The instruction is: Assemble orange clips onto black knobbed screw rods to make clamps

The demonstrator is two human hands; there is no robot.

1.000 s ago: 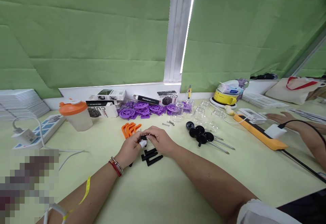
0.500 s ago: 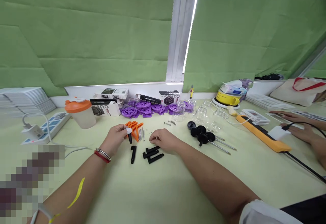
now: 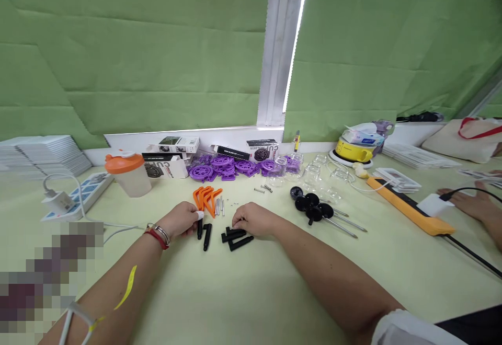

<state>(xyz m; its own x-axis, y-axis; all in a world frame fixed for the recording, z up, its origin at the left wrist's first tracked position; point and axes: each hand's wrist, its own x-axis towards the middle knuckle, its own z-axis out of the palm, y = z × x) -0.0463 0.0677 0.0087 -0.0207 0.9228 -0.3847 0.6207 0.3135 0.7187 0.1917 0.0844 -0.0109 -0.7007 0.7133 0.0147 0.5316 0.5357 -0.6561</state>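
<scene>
— Hands first: where are they on the table [image 3: 251, 292]?

— Head view, near the middle. Left hand [image 3: 181, 220] rests knuckles up, its fingertips pinched on the top of a short black peg [image 3: 200, 228] whose lower end touches the table. A second black peg [image 3: 206, 236] lies just beside it, loose.

— And the other one?

— Right hand [image 3: 253, 219] is curled over the small heap of black pegs [image 3: 237, 238], fingertips touching the nearest one — whether it actually grips it I cannot tell.

— What lies around them?

— Orange clips [image 3: 207, 198] and thin metal pins [image 3: 218, 206] just behind the hands. Purple wheels [image 3: 235, 167] and an orange-lidded shaker cup [image 3: 128, 173] sit toward the far edge, black knobs on rods [image 3: 317, 211] to the right. At the right edge another person's hand [image 3: 472, 204] lies flat beside an orange bar [image 3: 408, 206].
</scene>
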